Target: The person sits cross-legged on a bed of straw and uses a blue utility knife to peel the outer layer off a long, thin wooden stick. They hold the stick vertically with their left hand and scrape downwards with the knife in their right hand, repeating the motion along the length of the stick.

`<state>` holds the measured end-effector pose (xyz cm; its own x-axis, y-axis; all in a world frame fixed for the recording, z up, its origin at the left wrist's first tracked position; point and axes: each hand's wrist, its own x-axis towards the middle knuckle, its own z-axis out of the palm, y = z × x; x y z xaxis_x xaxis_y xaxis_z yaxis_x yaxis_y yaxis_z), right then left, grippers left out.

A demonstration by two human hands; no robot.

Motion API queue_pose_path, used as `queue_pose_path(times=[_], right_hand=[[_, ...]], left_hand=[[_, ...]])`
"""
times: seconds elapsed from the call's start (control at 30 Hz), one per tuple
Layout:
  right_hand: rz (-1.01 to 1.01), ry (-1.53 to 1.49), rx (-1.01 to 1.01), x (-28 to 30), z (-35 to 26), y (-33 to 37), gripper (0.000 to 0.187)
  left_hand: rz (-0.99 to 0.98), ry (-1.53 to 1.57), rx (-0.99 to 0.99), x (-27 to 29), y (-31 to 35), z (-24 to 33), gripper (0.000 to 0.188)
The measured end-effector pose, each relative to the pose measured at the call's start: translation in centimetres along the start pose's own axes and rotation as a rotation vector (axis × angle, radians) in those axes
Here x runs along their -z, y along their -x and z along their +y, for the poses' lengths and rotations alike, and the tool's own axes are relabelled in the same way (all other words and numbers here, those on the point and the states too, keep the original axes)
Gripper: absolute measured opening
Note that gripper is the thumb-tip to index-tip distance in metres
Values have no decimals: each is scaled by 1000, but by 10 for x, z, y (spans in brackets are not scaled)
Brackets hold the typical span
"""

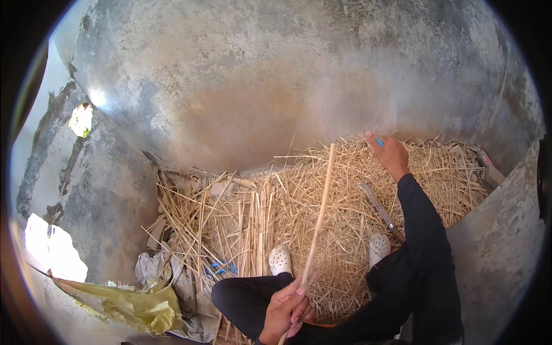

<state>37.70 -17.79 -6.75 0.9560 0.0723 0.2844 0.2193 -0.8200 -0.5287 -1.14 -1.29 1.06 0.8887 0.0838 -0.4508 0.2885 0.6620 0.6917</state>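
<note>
Left hand (286, 313) grips a long thin cane (319, 213); right hand (390, 154) – small blue object (380, 142) at its fingertips – reaches into straw (299, 207) ahead, its grip unclear.

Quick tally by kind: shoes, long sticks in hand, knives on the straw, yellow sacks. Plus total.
White shoes: 2 (one, other)
Stick: 1, held in left hand
Knife: 1, lying on the straw
Yellow sack: 1
Total: 5
Right hand reaches into the straw, a small blue thing at its fingers.
</note>
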Motion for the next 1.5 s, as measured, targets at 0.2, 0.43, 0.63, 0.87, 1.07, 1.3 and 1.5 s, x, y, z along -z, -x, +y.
queue_pose_path(times=[0.2,0.43,0.63,0.87,1.07,1.3,1.5], right_hand=[[-185,-343,581,27,-81,96,74],[-237,-153,668,23,-84,108,81],[-104,-149,642,11,-85,102,83],[-194,-194,789,8,-95,116,81],[-216,-243,794,5,-98,122,79],[-243,-238,764,2,-90,117,65],[-185,-192,604,-4,-75,84,80]], left_hand=[[-18,52,-114,7,-9,6,45],[104,-388,-271,2,-12,1,47],[141,-497,-314,-1,-7,1,47],[166,-582,-297,-1,-3,6,44],[162,-594,-345,7,-3,1,41],[166,-608,-255,-6,5,13,42],[153,-585,-192,-4,11,9,43]])
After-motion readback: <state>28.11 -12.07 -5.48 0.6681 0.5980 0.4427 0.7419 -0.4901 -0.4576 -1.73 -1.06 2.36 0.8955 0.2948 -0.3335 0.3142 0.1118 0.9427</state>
